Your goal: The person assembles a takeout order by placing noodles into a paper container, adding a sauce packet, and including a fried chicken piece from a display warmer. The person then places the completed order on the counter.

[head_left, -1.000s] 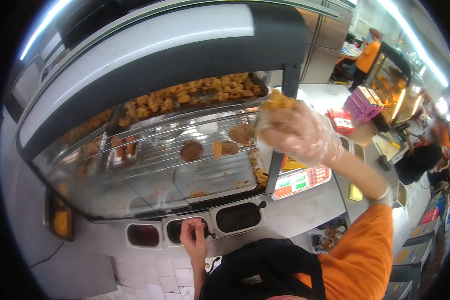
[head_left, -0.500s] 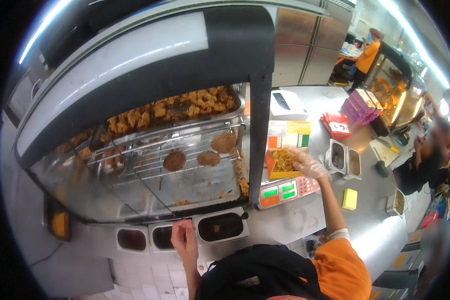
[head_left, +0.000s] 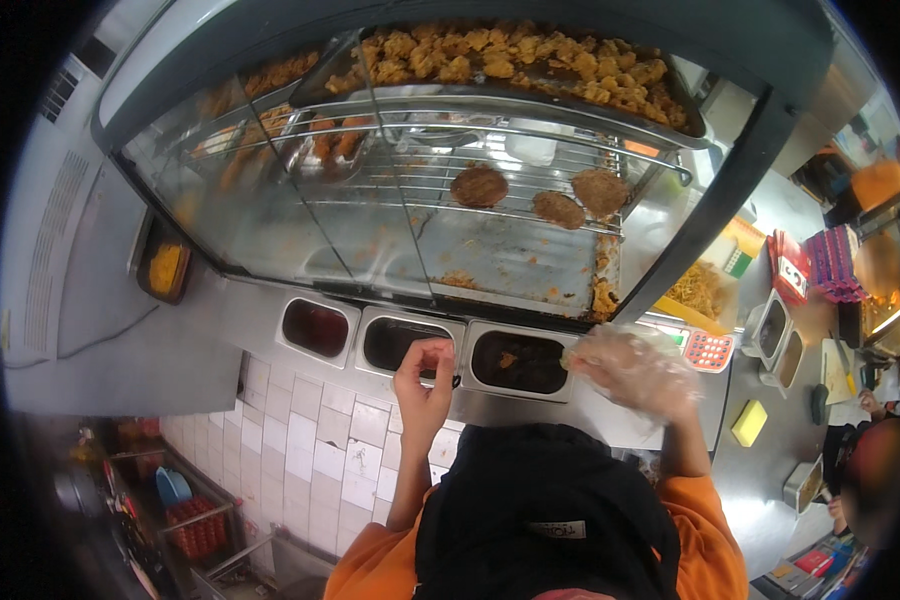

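My bare left hand (head_left: 425,372) is closed, fingertips pinched together, over the middle sauce tub (head_left: 368,366). What it holds, if anything, is hidden; a small black handle end shows just below it. My right hand (head_left: 635,372), in a clear plastic glove, is at the right rim of the right-hand tub (head_left: 518,362) of dark sauce. Its fingers look bunched, with a pale greenish bit at their tips that I cannot make out. A third tub (head_left: 315,328) holds dark red sauce. Beyond the right hand stands an open box (head_left: 698,290) of yellow shredded food.
A glass display case (head_left: 370,240) with fried pieces and brown patties rises behind the tubs. To the right are a scale (head_left: 708,350), a yellow sponge-like block (head_left: 749,423), metal containers (head_left: 770,330) and red packets (head_left: 790,265). Other people stand at the far right.
The view has swung right and nearer the tubs. My right hand has left the open box and come to the right-hand tub. My left hand remains pinched near the tubs.
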Demonstrator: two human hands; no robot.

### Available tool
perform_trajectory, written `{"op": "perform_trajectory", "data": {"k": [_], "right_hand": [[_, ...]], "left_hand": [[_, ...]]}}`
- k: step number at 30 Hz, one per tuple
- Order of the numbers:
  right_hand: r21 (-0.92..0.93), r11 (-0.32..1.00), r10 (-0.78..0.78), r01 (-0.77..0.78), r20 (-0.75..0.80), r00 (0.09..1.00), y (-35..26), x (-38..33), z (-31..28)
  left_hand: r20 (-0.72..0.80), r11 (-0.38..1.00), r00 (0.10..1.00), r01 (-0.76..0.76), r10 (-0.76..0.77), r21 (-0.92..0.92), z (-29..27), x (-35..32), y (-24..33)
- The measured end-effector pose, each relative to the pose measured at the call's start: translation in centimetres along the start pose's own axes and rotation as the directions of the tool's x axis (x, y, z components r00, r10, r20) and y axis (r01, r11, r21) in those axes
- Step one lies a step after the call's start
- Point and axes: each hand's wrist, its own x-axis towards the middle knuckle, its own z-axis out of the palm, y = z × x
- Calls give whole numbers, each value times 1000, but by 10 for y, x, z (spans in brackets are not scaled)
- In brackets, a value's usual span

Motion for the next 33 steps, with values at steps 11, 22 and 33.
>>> {"op": "perform_trajectory", "data": {"k": [11,22,33], "right_hand": [[-307,942,-102,133,115,988,10,22,138],[-165,972,217,-170,326,920,3,13,140],[-127,963,251,-238,97,963,17,-16,145]], "left_hand": [[-18,997,1000,14,-13,81,-40,-2,-4],[-15,998,1000,20,-19,57,-51,3,-6],[64,998,998,22,-26,50,-38,4,-11]]}}
